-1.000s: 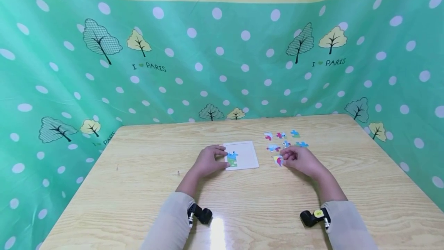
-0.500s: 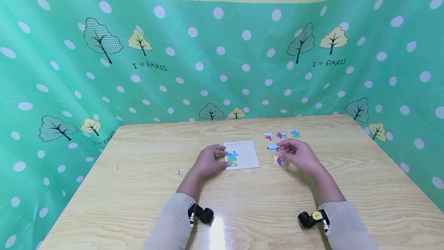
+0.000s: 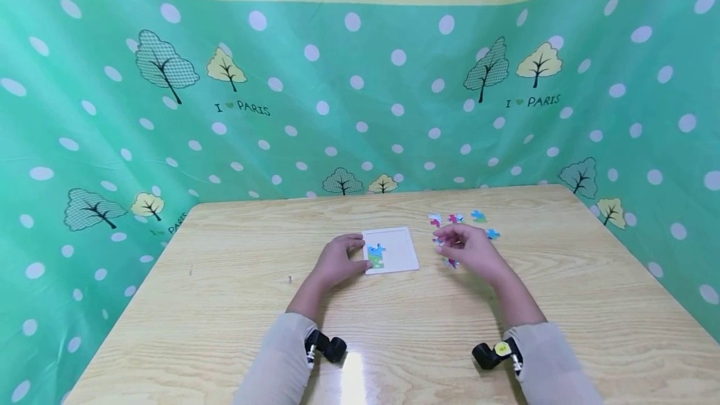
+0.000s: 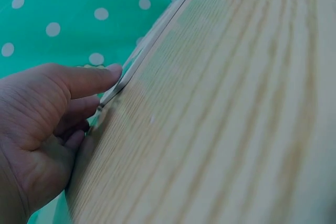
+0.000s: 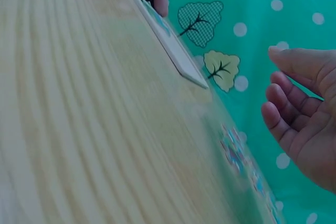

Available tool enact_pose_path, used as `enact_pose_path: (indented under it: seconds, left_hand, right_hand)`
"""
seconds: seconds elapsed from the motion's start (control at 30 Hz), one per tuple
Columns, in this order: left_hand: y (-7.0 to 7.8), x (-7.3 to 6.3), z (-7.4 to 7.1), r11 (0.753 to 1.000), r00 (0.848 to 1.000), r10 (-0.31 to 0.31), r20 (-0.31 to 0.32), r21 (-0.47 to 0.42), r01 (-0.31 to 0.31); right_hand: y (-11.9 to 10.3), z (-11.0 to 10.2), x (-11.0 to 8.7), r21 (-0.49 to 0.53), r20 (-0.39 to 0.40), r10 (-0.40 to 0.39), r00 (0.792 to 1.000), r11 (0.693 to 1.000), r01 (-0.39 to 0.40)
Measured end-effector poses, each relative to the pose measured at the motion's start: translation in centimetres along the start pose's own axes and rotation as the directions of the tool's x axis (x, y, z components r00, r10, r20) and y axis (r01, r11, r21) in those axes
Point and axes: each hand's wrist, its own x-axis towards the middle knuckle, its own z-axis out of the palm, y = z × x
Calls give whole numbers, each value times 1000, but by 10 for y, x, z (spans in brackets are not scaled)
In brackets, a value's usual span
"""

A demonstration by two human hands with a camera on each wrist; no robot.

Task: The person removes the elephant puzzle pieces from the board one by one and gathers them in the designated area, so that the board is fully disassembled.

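My left hand (image 3: 339,260) holds the left side of a white puzzle tray (image 3: 404,255); its thumb is at the near left corner, its fingers farther up that edge. In the left wrist view the thumb (image 4: 97,81) presses on the tray's rim. Joined puzzle pieces (image 3: 375,256), blue above green, lie in the tray's left part. My right hand (image 3: 475,249) hovers over the loose pieces, thumb and fingers apart. In the right wrist view this hand (image 5: 310,108) shows nothing between thumb and fingers. A yellow-red puzzle piece (image 3: 452,262) lies under it, partly hidden.
Behind the right hand lie several loose pieces: a pink-white piece (image 3: 435,220), a red-blue piece (image 3: 455,219) and a blue-green piece (image 3: 478,216). Another blue piece (image 3: 492,234) is to its right. A green dotted curtain (image 3: 360,111) hangs along the wooden table's (image 3: 242,255) far edge.
My right hand has lifted off the near loose piece and shifted left toward the tray, uncovering the blue piece on the right. The left hand has stayed at the tray.
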Motion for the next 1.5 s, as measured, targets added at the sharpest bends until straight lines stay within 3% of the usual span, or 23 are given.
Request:
enact_pose_path:
  seconds: [0.63,1.17,1.33,1.5]
  left_hand:
    - [4,-2,-1,1000,1000,-23,14,-5,23]
    - [3,-1,2,1000,1000,-16,0,-17,16]
    - [2,-1,3,1000,1000,6,-11,-5,-6]
    - [1,0,5,999,999,27,-25,30,-26]
  right_hand:
    - [-21,25,24,4,57,-48,997,999,48]
    - [-27,54,48,-14,221,-18,975,1000,22]
    - [-29,64,53,-65,254,9,967,998,8]
    - [-27,74,57,-148,271,-9,962,988,51]
